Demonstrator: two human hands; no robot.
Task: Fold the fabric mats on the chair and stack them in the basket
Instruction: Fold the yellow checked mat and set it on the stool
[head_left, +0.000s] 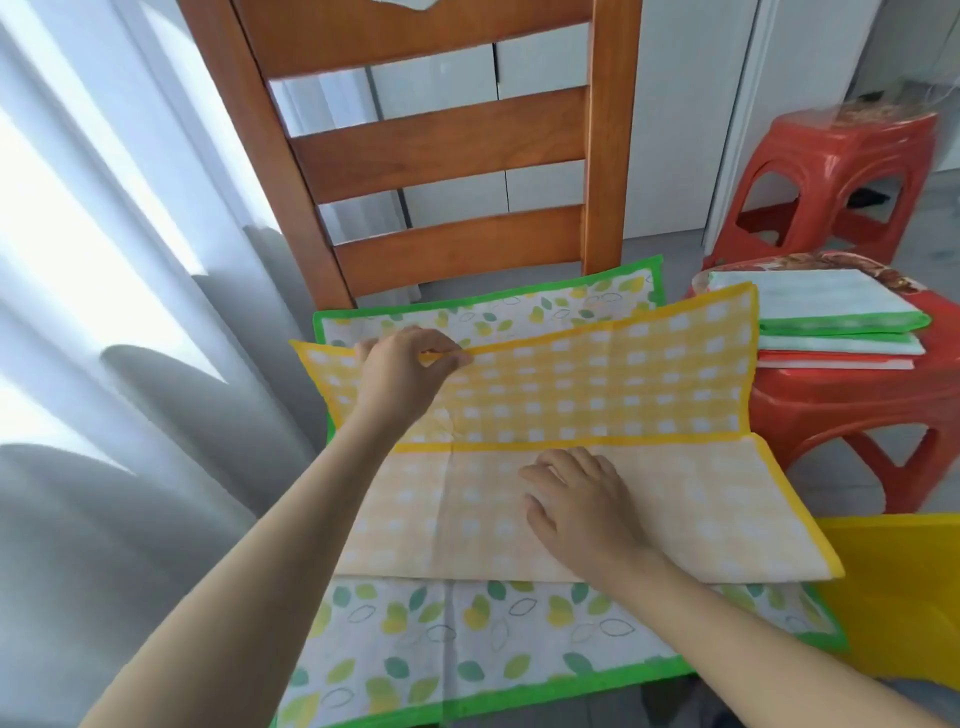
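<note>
Your left hand (410, 371) pinches the far yellow edge of the yellow checked mat (561, 410), thumb and fingers curled round the border, and lifts that half up off the seat. The raised half tilts toward you, bright side facing you; the near half lies flat with its paler side up.

Your right hand (582, 501) rests flat on the near half, fingers straight and spread, gripping nothing. It sits just on your side of the yellow band that crosses the mat at the crease.

The yellow mat lies on top of a leaf-print mat (467, 639) with a green border. The leaf mat is spread over the seat of the wooden chair (441, 145); its far strip shows at 12 o'clock behind the lifted edge, and its near part hangs toward you at 6 o'clock.

At 2 o'clock from the yellow mat, a stack of folded mats (831, 322) with green and red edges rests on a red plastic stool (852, 415), just beside the yellow mat's right edge. A second red stool (826, 176) stands behind it, farther toward 1 o'clock. A yellow object (904, 587) sits at 4 o'clock; what it is you cannot tell. A pale curtain (119, 260) hangs at 9 o'clock.
</note>
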